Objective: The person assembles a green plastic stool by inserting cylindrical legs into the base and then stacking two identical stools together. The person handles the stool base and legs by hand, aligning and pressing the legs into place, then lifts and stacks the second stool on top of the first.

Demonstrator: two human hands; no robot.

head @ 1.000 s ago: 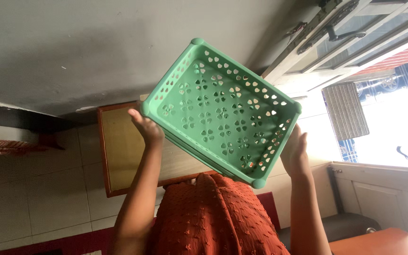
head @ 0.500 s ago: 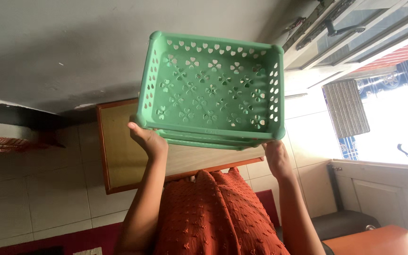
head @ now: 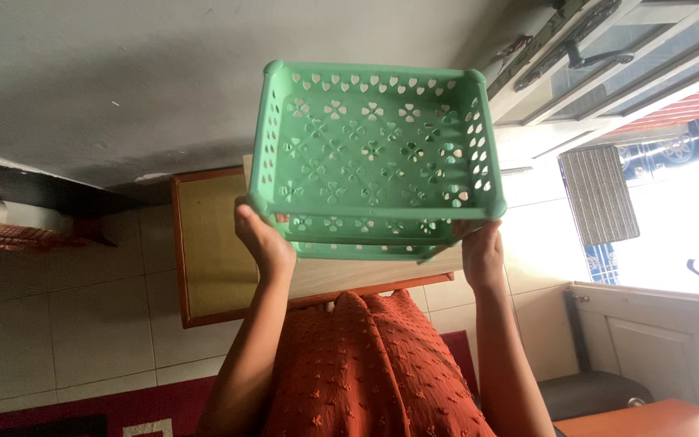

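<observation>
A green plastic basket (head: 374,154) with heart and clover cut-outs is held up in front of me, its open inside facing the camera. A second green rim (head: 366,249) shows just beneath its near edge. My left hand (head: 264,239) grips the near left corner. My right hand (head: 483,255) grips the near right corner. Both forearms rise from the bottom of the view, on either side of an orange-red patterned cloth (head: 366,372) on my lap.
A low wooden table (head: 208,243) with a woven top stands behind the basket on a pale tiled floor (head: 74,324). A striped doormat (head: 600,194) lies by a bright doorway at right. A dark red rug (head: 82,409) and a dark cushion (head: 600,392) lie near the bottom.
The basket has turned from a tilted, corner-up pose to square-on with its inside toward me. Both hands have shifted along to its near corners.
</observation>
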